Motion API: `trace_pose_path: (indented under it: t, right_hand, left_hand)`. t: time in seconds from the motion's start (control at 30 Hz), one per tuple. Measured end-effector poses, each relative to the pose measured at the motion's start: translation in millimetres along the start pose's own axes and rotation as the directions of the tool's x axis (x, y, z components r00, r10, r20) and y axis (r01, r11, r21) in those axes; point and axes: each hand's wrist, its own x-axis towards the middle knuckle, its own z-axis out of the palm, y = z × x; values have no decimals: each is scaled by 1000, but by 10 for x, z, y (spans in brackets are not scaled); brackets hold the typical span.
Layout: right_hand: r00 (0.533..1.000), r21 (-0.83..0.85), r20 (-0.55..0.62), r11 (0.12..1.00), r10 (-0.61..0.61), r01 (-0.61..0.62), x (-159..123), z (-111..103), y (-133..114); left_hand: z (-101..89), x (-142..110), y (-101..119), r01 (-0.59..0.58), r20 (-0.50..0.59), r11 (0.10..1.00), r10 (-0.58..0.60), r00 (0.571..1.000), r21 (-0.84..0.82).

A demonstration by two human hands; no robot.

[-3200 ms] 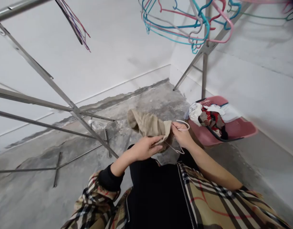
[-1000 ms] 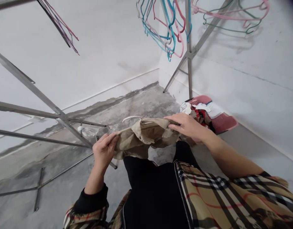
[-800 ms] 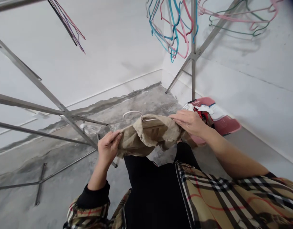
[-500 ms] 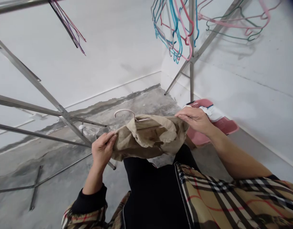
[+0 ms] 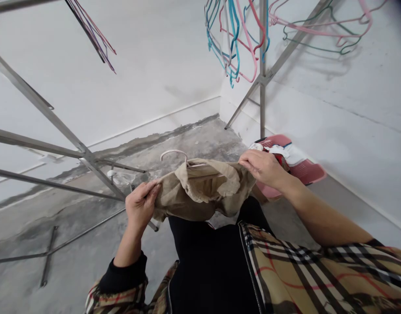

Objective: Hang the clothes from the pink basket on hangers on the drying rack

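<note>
A khaki collared shirt (image 5: pixel 190 205) is stretched between my two hands in front of my lap. Inside it sits a pale clothes hanger (image 5: pixel 173 152), its hook sticking up out of the neck opening and curving left. My left hand (image 5: pixel 142 203) pinches the shirt at its left shoulder, fingers closed. At the other shoulder, my right hand (image 5: pixel 264 168) grips the cloth between thumb and fingers. Most of the hanger's bar is covered by the fabric; a bit of it shows within the collar.
Several coloured hangers (image 5: pixel 235 43) hang at the upper right on a metal rack (image 5: pixel 262 100). Below them a pink basket (image 5: pixel 310 172) holds clothes beside the wall. Another metal frame (image 5: pixel 56 117) stands at left, with thin hangers (image 5: pixel 92 32) above.
Both hands keep hold of the shirt, and its right end has shifted slightly left with my right hand. The hook sits a little farther right. The hanging hangers have swung slightly left.
</note>
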Motion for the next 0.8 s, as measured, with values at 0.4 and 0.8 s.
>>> trace_pose_path:
  t: [0.4,0.8]
  right_hand:
    - [999,148,-32,989,-2,7,201,74,-213]
    - [999,185,27,982,-45,39,19,-114,-32]
  left_hand:
    - [76,23,169,-98,184,991,115,976,-95]
    - [35,81,-60,-58,85,998,58,995,1]
